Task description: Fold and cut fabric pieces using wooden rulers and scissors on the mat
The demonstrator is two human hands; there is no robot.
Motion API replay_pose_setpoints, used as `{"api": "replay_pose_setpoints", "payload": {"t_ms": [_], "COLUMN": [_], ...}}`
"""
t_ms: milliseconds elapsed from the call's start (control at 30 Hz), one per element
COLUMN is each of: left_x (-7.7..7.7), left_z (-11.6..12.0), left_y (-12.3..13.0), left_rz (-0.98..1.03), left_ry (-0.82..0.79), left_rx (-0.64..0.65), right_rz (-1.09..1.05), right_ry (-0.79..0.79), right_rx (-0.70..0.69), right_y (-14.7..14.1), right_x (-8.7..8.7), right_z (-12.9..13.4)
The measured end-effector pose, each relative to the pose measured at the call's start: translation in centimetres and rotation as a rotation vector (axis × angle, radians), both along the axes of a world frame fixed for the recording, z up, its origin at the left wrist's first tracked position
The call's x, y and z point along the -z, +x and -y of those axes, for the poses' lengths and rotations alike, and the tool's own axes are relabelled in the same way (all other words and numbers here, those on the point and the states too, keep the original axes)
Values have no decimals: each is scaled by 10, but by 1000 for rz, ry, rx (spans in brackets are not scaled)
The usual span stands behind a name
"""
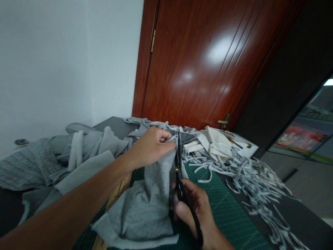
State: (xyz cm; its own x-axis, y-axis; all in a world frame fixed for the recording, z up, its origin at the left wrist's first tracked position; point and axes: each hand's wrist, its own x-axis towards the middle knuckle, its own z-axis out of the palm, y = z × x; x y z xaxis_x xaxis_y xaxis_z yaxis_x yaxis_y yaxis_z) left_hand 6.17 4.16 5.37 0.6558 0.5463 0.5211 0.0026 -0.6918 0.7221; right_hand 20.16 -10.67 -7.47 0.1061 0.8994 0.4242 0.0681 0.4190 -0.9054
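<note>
My left hand [153, 146] pinches the upper edge of a piece of grey fabric [151, 198] and holds it raised, so that it hangs down onto the green cutting mat [229, 208]. Black-handled scissors [178, 163] are gripped in my right hand [195, 211], with the fingers in the handles. Their blades point away from me, slightly parted at the tips, right beside the fabric's raised edge and my left fingertips. Whether the cloth lies between the blades is hard to make out.
Crumpled grey fabric [85, 149] is heaped at the left. Thin fabric strips [252, 180] lie in a tangle at the right, near folded cream cloth [218, 144]. A wooden ruler-like strip [119, 191] lies partly under the held cloth. Behind the table stands a brown door [203, 62].
</note>
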Motion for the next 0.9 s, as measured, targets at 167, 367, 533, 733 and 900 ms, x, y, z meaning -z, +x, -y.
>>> {"api": "replay_pose_setpoints", "payload": {"t_ms": [167, 367, 533, 733, 900], "left_x": [3, 1, -2, -1, -1], "left_z": [-1, -2, 0, -1, -2], "left_y": [1, 1, 1, 1, 0], "left_rz": [-26, -35, -24, -3, -16], "left_ry": [-23, -26, -27, -68, -73], "left_rx": [28, 43, 15, -32, -24], "right_rz": [-10, 30, 59, 45, -45], "right_ry": [7, -13, -29, -32, -6], "right_rx": [18, 44, 69, 55, -5], "right_y": [-1, -1, -3, -2, 1], "right_x": [-2, -6, -12, -9, -1], "right_z": [0, 0, 2, 3, 0]}}
